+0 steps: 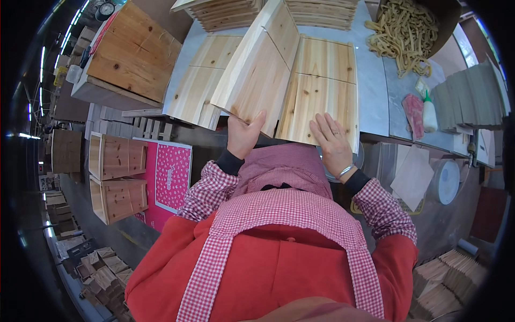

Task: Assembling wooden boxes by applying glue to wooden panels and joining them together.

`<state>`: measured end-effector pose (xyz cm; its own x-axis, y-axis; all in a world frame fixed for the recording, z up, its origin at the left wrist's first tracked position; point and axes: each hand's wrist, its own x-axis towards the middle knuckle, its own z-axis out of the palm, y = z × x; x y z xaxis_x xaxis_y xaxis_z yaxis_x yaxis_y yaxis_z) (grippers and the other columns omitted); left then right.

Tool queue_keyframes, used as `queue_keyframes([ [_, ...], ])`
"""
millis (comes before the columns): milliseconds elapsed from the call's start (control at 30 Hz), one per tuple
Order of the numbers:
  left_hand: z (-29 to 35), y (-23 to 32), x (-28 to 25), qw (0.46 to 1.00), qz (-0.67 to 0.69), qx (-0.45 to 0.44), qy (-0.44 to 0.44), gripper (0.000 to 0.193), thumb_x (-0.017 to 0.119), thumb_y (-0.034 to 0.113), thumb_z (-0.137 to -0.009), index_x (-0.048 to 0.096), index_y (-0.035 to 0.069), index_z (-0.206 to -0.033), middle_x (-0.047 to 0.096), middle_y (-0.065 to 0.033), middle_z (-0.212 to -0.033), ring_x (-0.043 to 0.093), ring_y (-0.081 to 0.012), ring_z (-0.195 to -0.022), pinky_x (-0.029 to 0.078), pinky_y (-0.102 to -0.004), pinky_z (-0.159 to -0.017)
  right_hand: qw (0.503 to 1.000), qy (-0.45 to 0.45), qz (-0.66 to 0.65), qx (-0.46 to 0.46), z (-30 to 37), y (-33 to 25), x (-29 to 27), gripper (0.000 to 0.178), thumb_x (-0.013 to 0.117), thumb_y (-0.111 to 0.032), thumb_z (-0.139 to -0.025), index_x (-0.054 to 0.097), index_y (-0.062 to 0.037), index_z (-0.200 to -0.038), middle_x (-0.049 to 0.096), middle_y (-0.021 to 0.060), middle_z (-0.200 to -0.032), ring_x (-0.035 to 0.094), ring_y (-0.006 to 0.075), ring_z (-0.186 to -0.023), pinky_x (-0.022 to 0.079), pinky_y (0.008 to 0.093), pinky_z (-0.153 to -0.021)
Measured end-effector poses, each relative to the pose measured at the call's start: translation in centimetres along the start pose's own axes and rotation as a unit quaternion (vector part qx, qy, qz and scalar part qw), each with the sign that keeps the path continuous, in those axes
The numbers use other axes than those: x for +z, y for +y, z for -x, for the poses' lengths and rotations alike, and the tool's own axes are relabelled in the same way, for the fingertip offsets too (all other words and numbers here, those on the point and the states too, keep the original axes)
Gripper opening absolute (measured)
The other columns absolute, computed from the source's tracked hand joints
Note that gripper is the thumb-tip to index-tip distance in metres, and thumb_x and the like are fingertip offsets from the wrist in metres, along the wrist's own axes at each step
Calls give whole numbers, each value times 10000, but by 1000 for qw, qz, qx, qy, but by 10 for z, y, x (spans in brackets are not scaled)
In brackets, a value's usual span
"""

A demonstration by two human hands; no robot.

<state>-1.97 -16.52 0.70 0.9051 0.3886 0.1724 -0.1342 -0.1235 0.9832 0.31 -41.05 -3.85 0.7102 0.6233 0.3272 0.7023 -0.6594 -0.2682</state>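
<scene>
A pale wooden panel (255, 78) with a groove across it stands tilted over the worktable. My left hand (244, 134) grips its near lower edge, thumb on the face and fingers hidden behind. To the right, a knotty grooved panel (320, 91) lies flat, and my right hand (333, 140) rests on its near edge with fingers outstretched. Another grooved wooden panel (194, 92) lies to the left of the tilted one, partly covered by it.
Panel stacks (225, 15) stand at the table's back. A box of tangled tan strips (402, 32), a white glue bottle (429, 114), a pink cloth (413, 114) and grey boards (466, 96) are at right. Wooden boxes (120, 155) and a large wooden crate (131, 59) stand left.
</scene>
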Motion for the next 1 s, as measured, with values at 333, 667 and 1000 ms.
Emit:
queue_keyframes([
  [333,8,-8,22,971,-227,15,-67,242,696,111,-793,631,-123,-797,660,-117,-636,627,-136,-599,495,-302,-541,1000,-3,-8,16,3,1,-2,597,553,46,-738,502,-58,-1323,438,130,-1415,375,324,-1337,314,447,-1093],
  [667,9,7,25,991,-127,29,-18,233,668,38,-819,609,-103,-995,680,-131,-889,632,-164,-815,513,-327,-700,960,141,74,230,-7,128,-84,395,665,-154,-790,584,-10,-1149,556,199,-1224,521,385,-1123,428,421,-966],
  [1000,4,-4,20,991,-114,-17,-61,258,628,27,-842,569,-110,-1053,645,-109,-966,606,-155,-844,494,-295,-731,874,31,239,423,-13,248,-139,214,543,-167,-850,700,-39,-782,680,169,-864,662,351,-855,532,478,-720],
])
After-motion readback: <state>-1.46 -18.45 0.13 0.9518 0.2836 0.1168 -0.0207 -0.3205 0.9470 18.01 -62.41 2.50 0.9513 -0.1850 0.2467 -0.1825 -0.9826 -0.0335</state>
